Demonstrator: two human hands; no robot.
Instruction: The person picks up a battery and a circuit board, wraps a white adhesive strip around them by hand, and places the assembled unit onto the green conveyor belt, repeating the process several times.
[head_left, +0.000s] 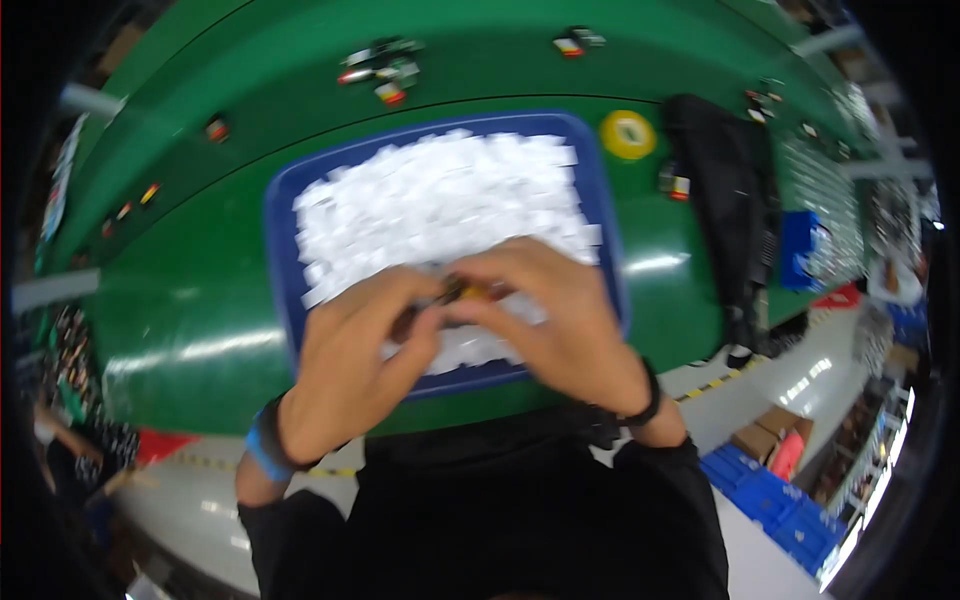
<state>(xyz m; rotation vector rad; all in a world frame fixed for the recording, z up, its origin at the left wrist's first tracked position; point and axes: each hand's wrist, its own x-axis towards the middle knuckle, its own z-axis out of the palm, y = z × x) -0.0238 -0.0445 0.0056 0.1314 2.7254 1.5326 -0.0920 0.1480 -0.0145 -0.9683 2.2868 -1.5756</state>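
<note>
My left hand (355, 365) and my right hand (555, 310) meet over the near part of a blue tray (282, 210) heaped with several small white pieces (440, 195). Between the fingertips of both hands sits a small dark and yellowish part (462, 291), pinched from either side. The picture is blurred, so the part's shape is unclear. A blue band circles my left wrist and a black band my right wrist.
The tray rests on a green bench (180, 300). A yellow round tape roll (627, 133) lies right of the tray, beside a black bag (725, 190). Small red and black parts (385, 68) lie at the far edge. Blue crates (770, 500) stand on the floor at right.
</note>
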